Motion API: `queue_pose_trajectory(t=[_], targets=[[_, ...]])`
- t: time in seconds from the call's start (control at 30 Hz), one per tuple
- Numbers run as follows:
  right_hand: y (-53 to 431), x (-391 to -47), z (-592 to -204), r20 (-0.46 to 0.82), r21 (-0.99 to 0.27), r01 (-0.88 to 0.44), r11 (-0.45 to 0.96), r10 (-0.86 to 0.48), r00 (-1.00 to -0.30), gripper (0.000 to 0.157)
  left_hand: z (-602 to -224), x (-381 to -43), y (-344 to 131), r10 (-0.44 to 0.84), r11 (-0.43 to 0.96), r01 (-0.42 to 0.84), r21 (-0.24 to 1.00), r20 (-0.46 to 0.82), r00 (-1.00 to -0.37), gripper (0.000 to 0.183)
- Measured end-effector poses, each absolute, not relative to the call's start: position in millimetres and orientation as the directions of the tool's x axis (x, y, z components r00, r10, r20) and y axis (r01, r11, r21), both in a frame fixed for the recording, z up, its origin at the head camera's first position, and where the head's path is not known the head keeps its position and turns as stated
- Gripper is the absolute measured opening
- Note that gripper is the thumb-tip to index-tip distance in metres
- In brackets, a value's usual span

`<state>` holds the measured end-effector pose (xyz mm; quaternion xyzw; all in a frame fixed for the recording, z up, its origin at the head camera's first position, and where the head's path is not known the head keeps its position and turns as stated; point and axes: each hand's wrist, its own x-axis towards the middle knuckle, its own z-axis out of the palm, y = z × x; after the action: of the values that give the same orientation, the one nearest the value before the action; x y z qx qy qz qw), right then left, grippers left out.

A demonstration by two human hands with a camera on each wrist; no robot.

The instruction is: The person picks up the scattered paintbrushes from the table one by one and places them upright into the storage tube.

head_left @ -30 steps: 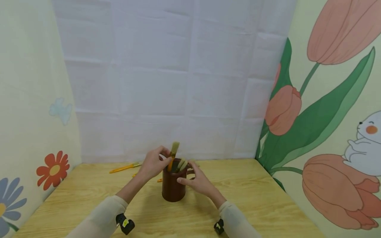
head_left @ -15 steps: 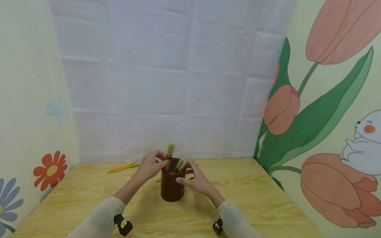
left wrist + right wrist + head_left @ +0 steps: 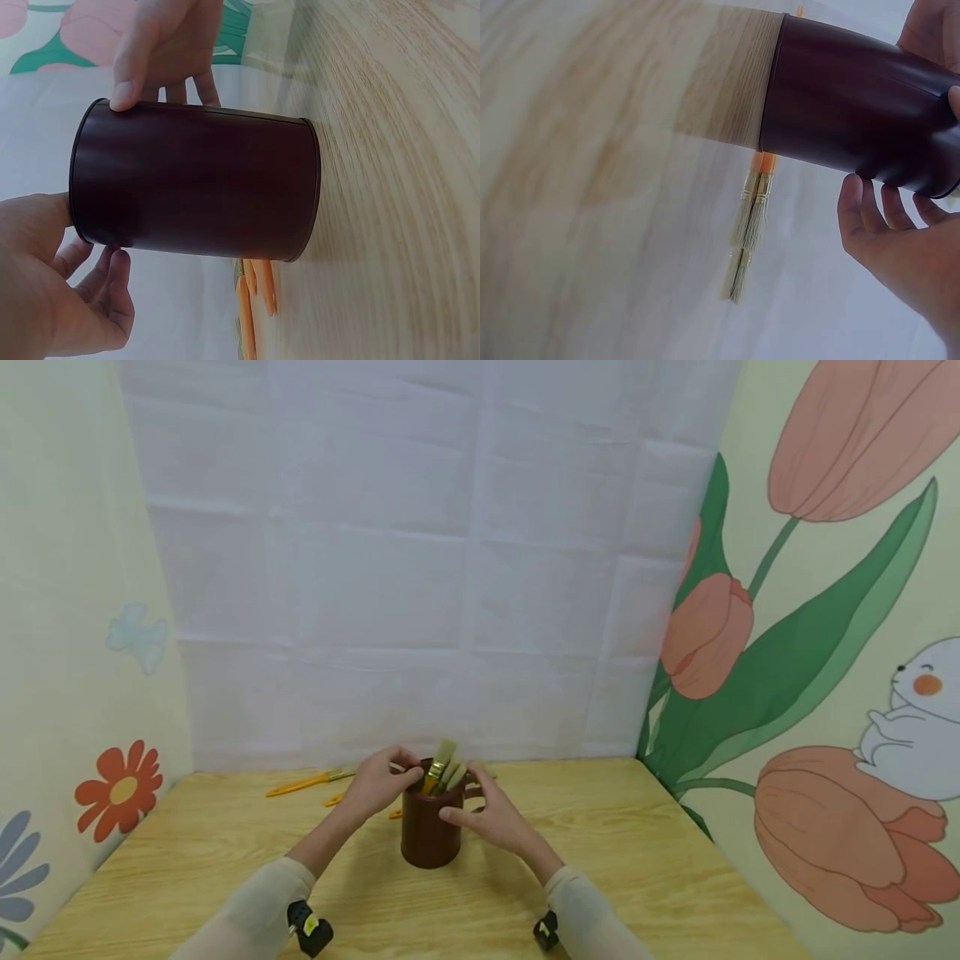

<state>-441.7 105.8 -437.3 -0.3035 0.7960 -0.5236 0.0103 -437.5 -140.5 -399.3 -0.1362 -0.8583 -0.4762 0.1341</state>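
A dark brown cylindrical cup [image 3: 431, 828] stands on the table in the head view. Several flat paintbrushes [image 3: 442, 763] lean in it, pale bristles up, one with an orange handle. My right hand [image 3: 502, 814] holds the cup near its top, thumb on the front and fingers round the far side. At the opposite side of the rim is my left hand [image 3: 382, 781], fingers loosely bent; in the left wrist view its fingertips [image 3: 116, 259] are right at the cup's wall. The nearest brush leans away from the left thumb. The cup hides the lower parts of its brushes.
Several orange-handled paintbrushes [image 3: 303, 783] lie on the wooden table [image 3: 600, 852] behind and left of the cup. Their bristles [image 3: 754, 214] show past it in the right wrist view. A white sheet [image 3: 375, 610] hangs at the back, with flower-printed walls [image 3: 817, 660] at the sides.
The brush that my left fingers held upright has gone lower into the cup and now leans right against the other brushes. My left hand has come off it; the right hand keeps its hold.
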Motion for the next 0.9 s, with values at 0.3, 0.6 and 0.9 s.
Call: queue_pose_trajectory(t=[0.3, 0.6, 0.9], targets=[[105.3, -443.0, -440.1, 0.294, -0.844, -0.465, 0.266, -0.495, -0.817, 0.081, -400.2, -436.4, -144.9, 0.128, 0.482, 0.365, 0.797, 0.349, -0.929, 0.020], [105.8, -442.2, -437.4, 0.297, -0.835, -0.470, 0.288, -0.482, -0.824, 0.081, -406.4, -447.2, -158.4, 0.127, 0.457, 0.421, 0.784, 0.411, -0.903, 0.037], [104.3, -442.9, -435.7, 0.330, -0.816, -0.492, 0.303, -0.455, -0.827, 0.075, -421.5, -457.9, -169.0, 0.092, 0.465, 0.364, 0.807, 0.365, -0.927, 0.039]])
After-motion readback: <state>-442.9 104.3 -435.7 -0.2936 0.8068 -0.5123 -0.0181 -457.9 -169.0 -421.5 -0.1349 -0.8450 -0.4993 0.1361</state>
